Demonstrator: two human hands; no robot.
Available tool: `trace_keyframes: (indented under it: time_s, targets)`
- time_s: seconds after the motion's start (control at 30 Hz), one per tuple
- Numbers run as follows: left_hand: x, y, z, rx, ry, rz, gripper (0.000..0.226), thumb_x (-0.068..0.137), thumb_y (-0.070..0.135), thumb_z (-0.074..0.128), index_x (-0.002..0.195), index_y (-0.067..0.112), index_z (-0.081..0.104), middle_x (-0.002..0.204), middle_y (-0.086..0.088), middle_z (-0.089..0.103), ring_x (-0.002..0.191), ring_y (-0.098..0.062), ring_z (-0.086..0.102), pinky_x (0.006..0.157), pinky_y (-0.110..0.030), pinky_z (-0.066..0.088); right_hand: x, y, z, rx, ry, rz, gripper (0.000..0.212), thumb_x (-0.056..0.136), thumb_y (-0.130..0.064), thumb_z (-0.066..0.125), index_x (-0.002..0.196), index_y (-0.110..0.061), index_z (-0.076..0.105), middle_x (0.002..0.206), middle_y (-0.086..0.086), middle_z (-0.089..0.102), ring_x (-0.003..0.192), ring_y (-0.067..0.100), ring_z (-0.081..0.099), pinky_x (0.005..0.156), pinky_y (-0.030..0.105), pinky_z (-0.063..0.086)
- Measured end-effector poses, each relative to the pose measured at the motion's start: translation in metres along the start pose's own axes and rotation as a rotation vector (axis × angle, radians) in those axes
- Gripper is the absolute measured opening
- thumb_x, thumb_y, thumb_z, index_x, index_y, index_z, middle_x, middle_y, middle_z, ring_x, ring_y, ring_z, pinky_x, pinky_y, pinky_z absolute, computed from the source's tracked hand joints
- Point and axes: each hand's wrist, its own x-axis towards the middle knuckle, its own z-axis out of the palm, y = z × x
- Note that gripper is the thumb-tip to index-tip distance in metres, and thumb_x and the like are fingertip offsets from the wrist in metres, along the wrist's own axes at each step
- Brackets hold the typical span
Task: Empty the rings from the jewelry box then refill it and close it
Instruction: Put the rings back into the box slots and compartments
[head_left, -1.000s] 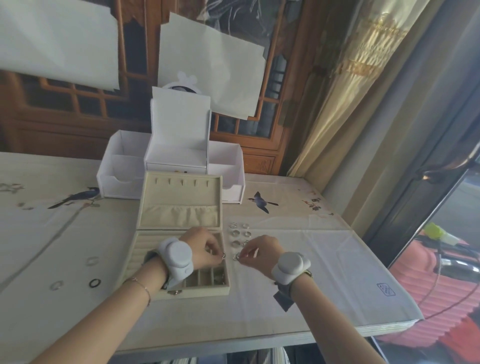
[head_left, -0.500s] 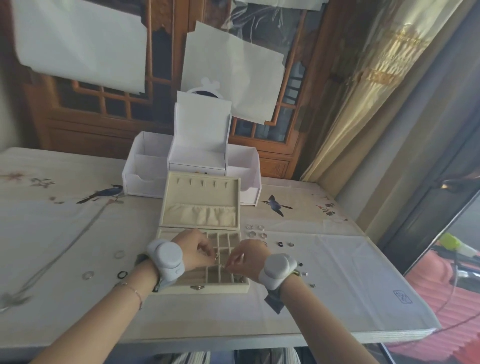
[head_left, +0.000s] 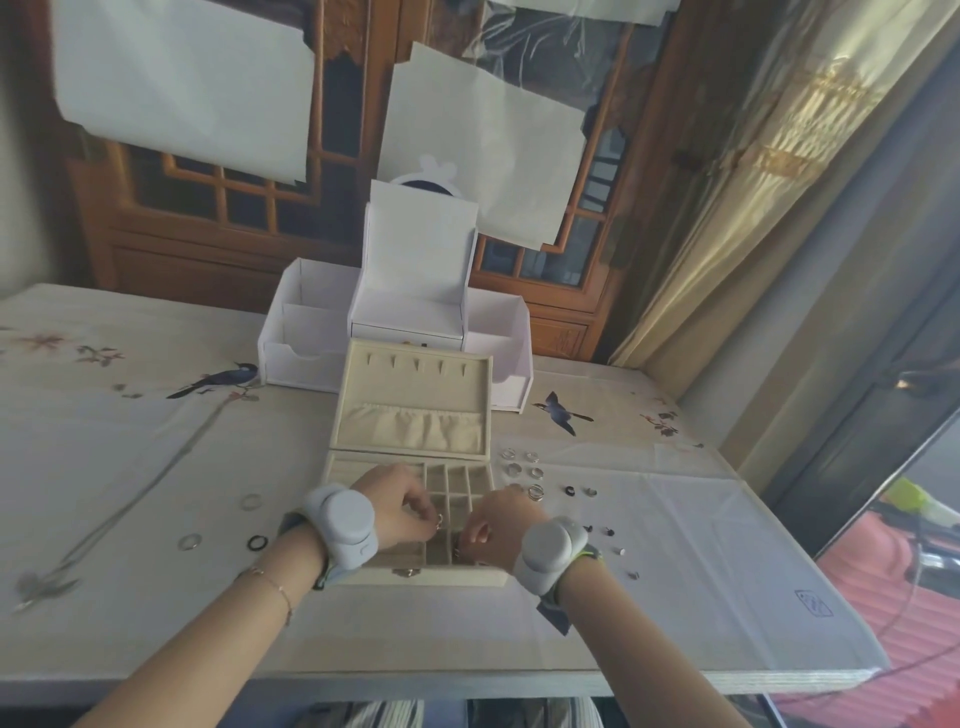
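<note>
The cream jewelry box (head_left: 415, 576) lies open in front of me, its lid (head_left: 413, 400) tilted back. My left hand (head_left: 400, 506) hovers over the box's compartments and pinches a small ring (head_left: 439, 518) between its fingertips. My right hand (head_left: 493, 527) is curled over the box's right compartments; whether it holds anything is hidden. Several silver rings (head_left: 522, 470) lie in rows on the cloth just right of the box. Three more rings (head_left: 251, 501) lie on the cloth to the left.
A white paper organiser (head_left: 410, 312) stands behind the jewelry box. Small dark and silver pieces (head_left: 605, 531) are scattered right of my right wrist. A thin chain (head_left: 135, 493) runs across the left of the bird-print tablecloth. The table's front edge (head_left: 467, 680) is near me.
Both hands have moved from the box's right edge, near the rows of rings, to over its compartments. The camera view has shifted to the left.
</note>
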Motion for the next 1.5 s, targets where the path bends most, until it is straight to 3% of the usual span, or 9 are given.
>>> trace_keyframes:
  time_s: [0.33,0.4,0.53,0.7,0.93,1.1,1.27,1.37,1.5]
  targets:
    - [0.001,-0.001,0.004,0.031,-0.034,0.003,0.015,0.082,0.025,0.066,0.09,0.016,0.075,0.093,0.01,0.059,0.091,-0.006,0.051,0.079,-0.017,0.034,0.0,0.005,0.006,0.101,0.058,0.011,0.022,0.088,-0.026,0.061,0.102,-0.016,0.074,0.098,0.003,0.07,0.098,0.02,0.064,0.081,0.026,0.05]
    - [0.001,0.0,0.005,0.054,-0.054,-0.019,0.007,0.08,0.026,0.067,0.08,0.024,0.073,0.089,0.012,0.059,0.091,-0.007,0.053,0.08,-0.019,0.038,-0.001,0.009,0.004,0.154,0.096,0.02,0.022,0.088,-0.028,0.063,0.1,-0.015,0.075,0.09,0.002,0.066,0.089,0.019,0.063,0.079,0.026,0.049]
    - [0.003,0.001,0.006,0.111,-0.075,-0.018,0.021,0.075,0.03,0.068,0.056,0.036,0.061,0.083,0.012,0.064,0.094,-0.012,0.063,0.091,-0.032,0.051,-0.005,0.019,-0.002,0.238,0.169,0.055,0.017,0.086,-0.018,0.061,0.094,-0.012,0.075,0.095,0.007,0.072,0.086,0.021,0.064,0.082,0.03,0.052]
    - [0.003,0.007,0.011,0.186,-0.074,-0.037,0.024,0.075,0.027,0.064,0.052,0.032,0.06,0.092,0.005,0.072,0.092,-0.016,0.066,0.088,-0.032,0.054,-0.012,0.031,-0.007,0.213,0.223,0.069,0.023,0.089,-0.014,0.054,0.098,-0.01,0.074,0.09,-0.001,0.068,0.092,0.017,0.058,0.083,0.015,0.033]
    - [0.008,0.006,0.017,0.217,-0.103,-0.059,0.013,0.077,0.026,0.065,0.081,0.022,0.076,0.094,0.005,0.07,0.092,-0.015,0.065,0.081,-0.028,0.054,-0.017,0.043,-0.01,0.233,0.227,0.09,0.023,0.089,-0.017,0.056,0.097,-0.005,0.073,0.1,0.011,0.071,0.09,0.022,0.061,0.077,0.024,0.045]
    - [0.013,0.004,0.018,0.241,-0.145,-0.075,0.013,0.078,0.024,0.066,0.083,0.022,0.077,0.097,0.006,0.072,0.094,-0.011,0.065,0.08,-0.024,0.053,-0.017,0.051,-0.005,0.298,0.266,0.084,0.018,0.088,-0.019,0.06,0.094,-0.01,0.075,0.086,0.001,0.064,0.077,0.008,0.052,0.06,0.008,0.036]
    - [0.015,0.01,0.018,0.319,-0.175,-0.097,0.017,0.081,0.022,0.062,0.089,0.021,0.076,0.104,0.007,0.07,0.1,-0.011,0.064,0.072,-0.019,0.044,-0.012,0.058,0.0,0.328,0.302,0.098,0.017,0.085,-0.019,0.061,0.088,-0.01,0.076,0.097,0.008,0.07,0.076,0.009,0.052,0.072,0.019,0.042]
    - [0.019,0.015,0.018,0.371,-0.215,-0.133,0.018,0.082,0.023,0.06,0.092,0.024,0.076,0.105,0.009,0.072,0.098,-0.012,0.066,0.077,-0.019,0.048,-0.012,0.063,0.002,0.351,0.325,0.102,0.016,0.085,-0.021,0.062,0.087,-0.012,0.076,0.096,0.005,0.07,0.067,-0.001,0.048,0.07,0.017,0.038]
    - [0.025,0.022,0.02,0.456,-0.26,-0.178,0.021,0.084,0.027,0.06,0.101,0.026,0.073,0.112,0.008,0.07,0.102,-0.014,0.066,0.082,-0.019,0.048,-0.012,0.07,0.001,0.364,0.334,0.103,0.016,0.085,-0.022,0.064,0.087,-0.013,0.076,0.084,0.002,0.067,0.065,0.001,0.049,0.067,0.015,0.038]
